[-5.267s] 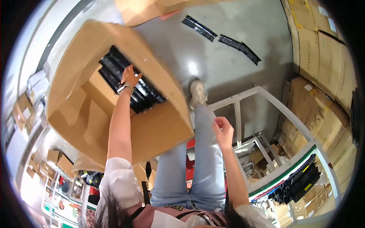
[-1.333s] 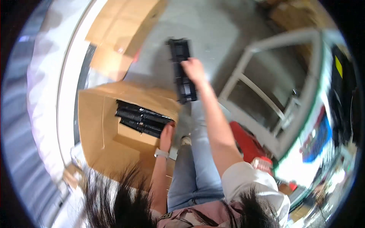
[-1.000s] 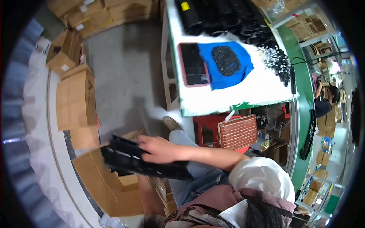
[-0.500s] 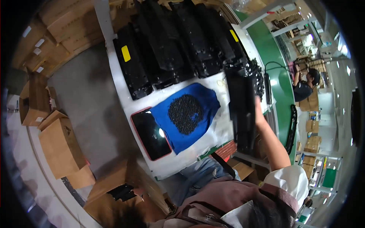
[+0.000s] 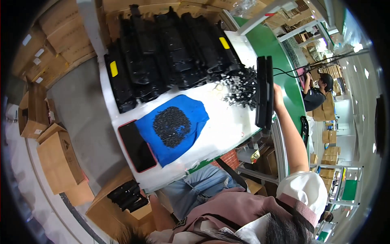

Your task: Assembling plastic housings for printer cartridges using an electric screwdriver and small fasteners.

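Raised over the right edge of the white table, a long black plastic part (image 5: 265,93) stands on end, and my right hand (image 5: 278,97) is closed around its right side. My left arm reaches down by the cardboard box (image 5: 101,203) at the lower left. Only the far end of that arm, about my left hand (image 5: 152,200), shows; its fingers are hidden. Several black parts (image 5: 128,196) lie in that box. On a blue cloth (image 5: 194,110) rests a heap of small black pieces (image 5: 170,126). A pile of small black and silvery pieces (image 5: 239,87) sits beside the held part.
Long black plastic parts (image 5: 174,49), some with yellow labels, lie side by side at the back of the table. A red-edged phone-like slab (image 5: 138,146) lies left of the cloth. Open cartons (image 5: 61,158) stand on the left floor. Another person (image 5: 317,93) works beyond the green bench (image 5: 292,89).
My right hand has carried the long black part rightward, uncovering the small-piece pile and bare tabletop. The view has shifted, and more black parts show in the lower-left box.
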`<state>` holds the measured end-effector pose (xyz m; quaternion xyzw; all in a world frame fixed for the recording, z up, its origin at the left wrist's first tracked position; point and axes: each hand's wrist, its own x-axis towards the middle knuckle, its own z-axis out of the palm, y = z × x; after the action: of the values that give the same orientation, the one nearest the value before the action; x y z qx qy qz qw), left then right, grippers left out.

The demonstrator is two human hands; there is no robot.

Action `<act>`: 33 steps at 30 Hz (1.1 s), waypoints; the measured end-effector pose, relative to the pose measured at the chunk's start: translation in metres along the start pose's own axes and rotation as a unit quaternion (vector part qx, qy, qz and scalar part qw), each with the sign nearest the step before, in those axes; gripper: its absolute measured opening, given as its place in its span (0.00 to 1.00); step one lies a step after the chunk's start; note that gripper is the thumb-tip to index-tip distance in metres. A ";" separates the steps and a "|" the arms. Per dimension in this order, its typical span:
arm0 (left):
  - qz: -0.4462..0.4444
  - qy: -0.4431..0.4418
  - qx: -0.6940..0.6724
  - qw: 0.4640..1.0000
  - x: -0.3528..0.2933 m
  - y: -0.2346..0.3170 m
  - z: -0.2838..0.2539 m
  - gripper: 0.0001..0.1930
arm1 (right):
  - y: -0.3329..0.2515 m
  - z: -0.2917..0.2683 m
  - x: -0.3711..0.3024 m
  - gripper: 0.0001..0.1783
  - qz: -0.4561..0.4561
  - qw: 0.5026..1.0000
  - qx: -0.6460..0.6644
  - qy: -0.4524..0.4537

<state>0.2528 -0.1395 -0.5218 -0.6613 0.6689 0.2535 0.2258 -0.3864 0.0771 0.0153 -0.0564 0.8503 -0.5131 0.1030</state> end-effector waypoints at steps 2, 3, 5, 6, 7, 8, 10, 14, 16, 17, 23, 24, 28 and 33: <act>0.020 0.017 -0.011 1.000 0.021 0.011 -0.010 0.20 | -0.008 0.001 0.022 0.16 -0.053 0.996 -0.065 0.020; 0.038 0.024 -0.012 0.999 0.032 0.023 -0.016 0.21 | -0.014 -0.004 0.032 0.15 -0.099 0.985 -0.133 0.052; 0.087 0.033 -0.008 0.996 0.054 0.060 -0.029 0.21 | -0.027 -0.033 0.057 0.14 -0.148 0.973 -0.177 0.002; 0.082 0.041 -0.012 0.996 0.055 0.051 -0.030 0.21 | -0.031 -0.026 0.065 0.15 -0.208 0.950 -0.215 -0.089; 0.087 0.045 -0.012 0.995 0.060 0.060 -0.033 0.21 | -0.033 -0.023 0.065 0.16 -0.271 0.923 -0.231 -0.143; 0.088 0.049 -0.013 0.995 0.067 0.070 -0.036 0.21 | -0.039 -0.012 0.060 0.17 -0.334 0.889 -0.244 -0.198; 0.087 0.057 -0.011 0.995 0.080 0.084 -0.043 0.21 | -0.052 0.026 0.028 0.19 -0.390 0.828 -0.269 -0.299; 0.115 0.064 -0.009 0.991 0.097 0.141 -0.039 0.21 | -0.037 0.066 -0.012 0.17 -0.390 0.732 -0.354 -0.432; 0.114 0.077 -0.014 0.990 0.084 0.123 -0.026 0.22 | -0.007 0.089 -0.016 0.15 -0.441 0.700 -0.332 -0.452; 0.107 0.080 -0.004 0.991 0.086 0.104 -0.026 0.22 | 0.001 0.100 -0.020 0.15 -0.469 0.687 -0.320 -0.454; 0.095 0.124 -0.007 0.988 0.062 0.024 -0.009 0.23 | 0.031 0.101 -0.017 0.09 -0.598 0.681 -0.239 -0.348; 0.098 0.143 -0.010 0.985 0.056 0.017 -0.011 0.23 | 0.036 0.101 -0.019 0.08 -0.625 0.679 -0.234 -0.306; 0.101 0.228 -0.014 0.968 0.002 -0.040 -0.037 0.24 | 0.035 0.084 -0.031 0.06 -0.694 0.634 -0.238 -0.244; 0.049 0.434 -0.142 0.888 -0.108 0.041 -0.091 0.17 | 0.027 0.034 -0.062 0.10 -0.638 0.704 -0.184 -0.253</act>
<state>0.2178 -0.1152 -0.3813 -0.6970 0.6884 0.0438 -0.1959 -0.3183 0.0732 -0.0166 -0.7310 0.6305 -0.2561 -0.0499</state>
